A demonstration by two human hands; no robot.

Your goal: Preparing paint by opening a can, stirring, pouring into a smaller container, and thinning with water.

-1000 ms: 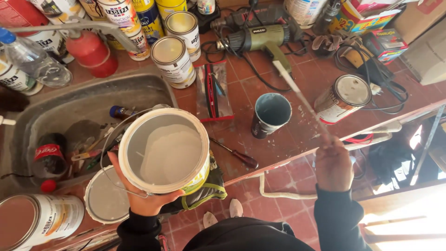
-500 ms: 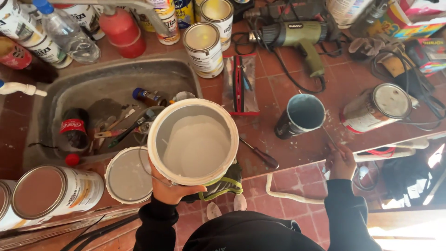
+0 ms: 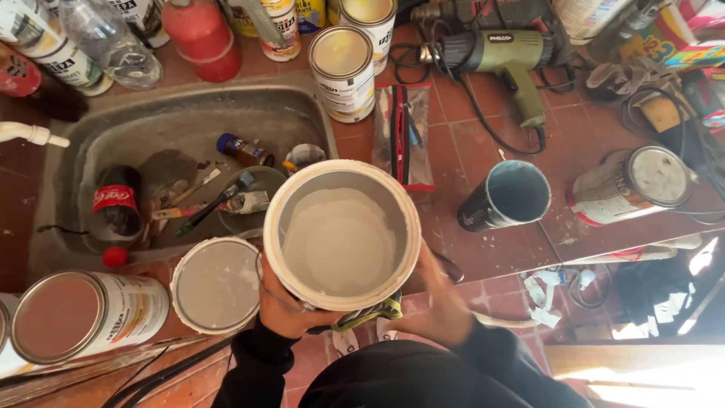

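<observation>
Well, the biggest thing is the bench (image 3: 483, 128), tiled in worn reddish-brown squares speckled with pale paint. Set into it is a rough grey concrete sink (image 3: 113, 143), rectangular, holding a dark plastic bottle (image 3: 115, 211) with a red label, a small brown bottle with a blue cap (image 3: 240, 149) and a brush (image 3: 215, 204) among scraps.

Next down, the open paint bucket (image 3: 341, 234) is held over the bench's near edge, just in front of the person's chest: round, white-rimmed, its inside coated in matte grey-white paint. The left hand (image 3: 283, 306) cups it from the side and below, fingers curled against the wall; the right hand (image 3: 442, 298) presses the other side, fingers wrapped round it too. A yellow-green rag (image 3: 370, 311) peeks out beneath.

Beside it lies one round lid (image 3: 217, 283), paint-smeared, flat on the bench. I count four closed metal tins with white paper labels: one lying on its side at lower left (image 3: 83, 316), one lying at right (image 3: 630, 185), and two upright at the back (image 3: 343, 68) (image 3: 368, 23).

One olive-green power tool (image 3: 502, 60) lies with its black cable looped. One dark cup (image 3: 507, 198), bluish inside, lies tipped towards the camera. A clear pouch with red trim (image 3: 404, 132) lies flat beside the sink. At the back stand one red jug (image 3: 198, 34) and one clear bottle (image 3: 109, 45).
</observation>
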